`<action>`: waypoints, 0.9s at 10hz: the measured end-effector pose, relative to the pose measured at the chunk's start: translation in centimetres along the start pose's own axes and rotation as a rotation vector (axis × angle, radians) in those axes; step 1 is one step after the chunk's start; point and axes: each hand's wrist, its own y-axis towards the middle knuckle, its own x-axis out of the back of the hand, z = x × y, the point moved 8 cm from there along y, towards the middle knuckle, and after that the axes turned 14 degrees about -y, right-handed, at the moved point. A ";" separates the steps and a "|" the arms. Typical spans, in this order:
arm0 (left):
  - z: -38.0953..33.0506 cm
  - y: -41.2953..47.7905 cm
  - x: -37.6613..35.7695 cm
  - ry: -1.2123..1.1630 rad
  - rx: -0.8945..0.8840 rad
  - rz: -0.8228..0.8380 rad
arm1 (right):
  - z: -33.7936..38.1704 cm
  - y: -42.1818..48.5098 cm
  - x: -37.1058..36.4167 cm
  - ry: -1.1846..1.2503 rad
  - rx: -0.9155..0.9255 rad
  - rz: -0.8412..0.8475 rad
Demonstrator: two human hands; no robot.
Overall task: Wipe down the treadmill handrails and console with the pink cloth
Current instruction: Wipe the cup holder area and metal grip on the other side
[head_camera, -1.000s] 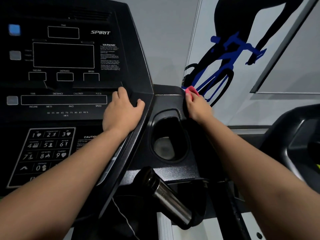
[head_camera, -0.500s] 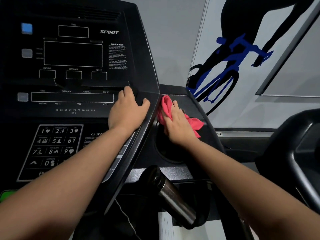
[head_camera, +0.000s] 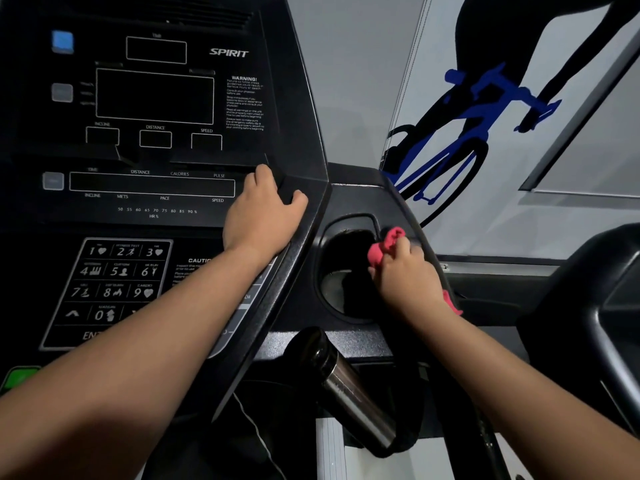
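The black treadmill console (head_camera: 156, 98) fills the left of the view, with dark displays and a number keypad. My left hand (head_camera: 261, 216) rests on the console's right edge, fingers curled over the ridge. My right hand (head_camera: 405, 278) grips the pink cloth (head_camera: 382, 245) and presses it on the right rim of the cup holder (head_camera: 341, 271) in the console's side wing. A corner of the cloth sticks out below my wrist. The metal pulse handrail (head_camera: 349, 386) slants down below the cup holder.
A neighbouring machine's black frame (head_camera: 588, 306) stands at the right. The wall behind carries a blue and black cyclist graphic (head_camera: 467, 116). A thin cord (head_camera: 256, 427) hangs under the console. A green button (head_camera: 17, 377) shows at the lower left.
My right hand has brought the cloth down from the wing's top edge to the cup holder's right rim. My left hand has stayed on the console edge.
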 end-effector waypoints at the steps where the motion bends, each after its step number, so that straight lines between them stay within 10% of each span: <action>1: 0.0 0.1 -0.1 0.009 -0.003 -0.002 | 0.9 -1.6 0.1 -0.026 0.093 0.056; 4: -0.1 0.1 -0.1 0.029 -0.012 0.000 | 6.0 -1.7 0.5 0.071 0.417 0.347; 6: -0.1 0.2 -0.2 0.034 -0.012 -0.016 | 9.0 -0.3 -2.4 1.090 0.003 0.698; 7: -0.1 0.2 -0.3 0.035 -0.006 -0.020 | 8.3 1.0 -3.1 1.562 -0.460 0.553; 8: -0.1 0.1 -0.3 0.034 -0.005 -0.019 | 9.2 3.9 -2.8 1.583 -0.475 0.470; 9: -0.2 0.1 -0.2 0.035 -0.003 -0.018 | 8.2 4.6 -2.2 1.023 -0.323 0.345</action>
